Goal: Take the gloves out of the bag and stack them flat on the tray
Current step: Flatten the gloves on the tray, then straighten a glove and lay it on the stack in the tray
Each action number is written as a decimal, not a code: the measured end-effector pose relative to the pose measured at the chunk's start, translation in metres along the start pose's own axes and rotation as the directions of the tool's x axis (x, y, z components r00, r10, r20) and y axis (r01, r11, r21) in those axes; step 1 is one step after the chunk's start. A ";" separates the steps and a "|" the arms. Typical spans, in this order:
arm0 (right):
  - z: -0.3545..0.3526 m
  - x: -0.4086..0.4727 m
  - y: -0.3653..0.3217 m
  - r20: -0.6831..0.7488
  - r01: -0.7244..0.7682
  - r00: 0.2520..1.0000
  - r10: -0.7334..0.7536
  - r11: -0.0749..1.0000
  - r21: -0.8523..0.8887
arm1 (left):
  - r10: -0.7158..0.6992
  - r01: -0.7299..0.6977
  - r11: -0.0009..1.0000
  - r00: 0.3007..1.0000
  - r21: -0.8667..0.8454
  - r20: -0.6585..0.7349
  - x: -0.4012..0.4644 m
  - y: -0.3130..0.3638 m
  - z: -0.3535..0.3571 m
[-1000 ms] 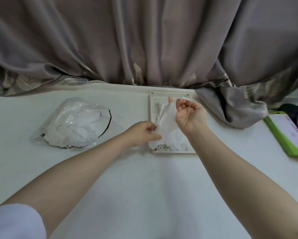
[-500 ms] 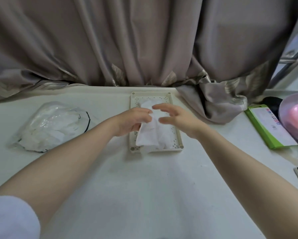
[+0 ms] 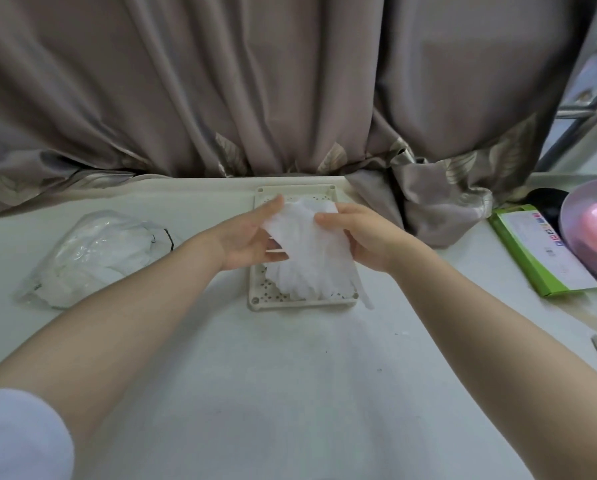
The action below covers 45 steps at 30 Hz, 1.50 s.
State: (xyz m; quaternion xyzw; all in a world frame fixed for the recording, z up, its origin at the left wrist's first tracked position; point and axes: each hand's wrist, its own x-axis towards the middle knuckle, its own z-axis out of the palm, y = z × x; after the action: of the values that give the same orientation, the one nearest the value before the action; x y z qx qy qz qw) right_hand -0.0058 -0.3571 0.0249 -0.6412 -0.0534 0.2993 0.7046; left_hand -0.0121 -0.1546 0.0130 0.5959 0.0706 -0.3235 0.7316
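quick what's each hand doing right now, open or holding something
Left hand: holding the left edge of the white glove above the tray.
Right hand: pinching the glove's right side.

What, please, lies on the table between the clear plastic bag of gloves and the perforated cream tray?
In the head view, only the left forearm crosses above that stretch between clear plastic bag and perforated cream tray; the white table there is otherwise bare.
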 end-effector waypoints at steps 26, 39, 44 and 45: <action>0.013 0.016 0.001 0.143 0.064 0.989 -0.028 0.965 -0.253 | 0.136 -0.136 0.991 0.986 0.004 -0.091 0.018 -0.001 0.042; -0.014 0.036 0.019 -0.049 -0.113 0.993 0.103 0.957 -0.269 | 0.023 -0.043 0.970 0.996 -0.241 -0.087 0.027 -0.008 0.012; -0.007 0.048 0.029 0.004 -0.210 0.978 0.210 0.977 0.039 | -0.079 0.054 0.975 0.991 -0.217 -0.108 0.034 -0.011 -0.001; -0.007 0.054 0.033 -0.050 -0.225 0.973 0.226 0.974 0.029 | -0.101 0.068 0.977 0.982 -0.205 -0.159 0.040 -0.013 -0.006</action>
State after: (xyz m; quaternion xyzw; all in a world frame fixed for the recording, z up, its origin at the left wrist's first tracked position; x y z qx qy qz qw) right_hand 0.0294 -0.3365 -0.0236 -0.6425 0.0417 0.3610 0.6747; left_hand 0.0134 -0.1659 -0.0186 0.5418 0.1895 -0.2941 0.7643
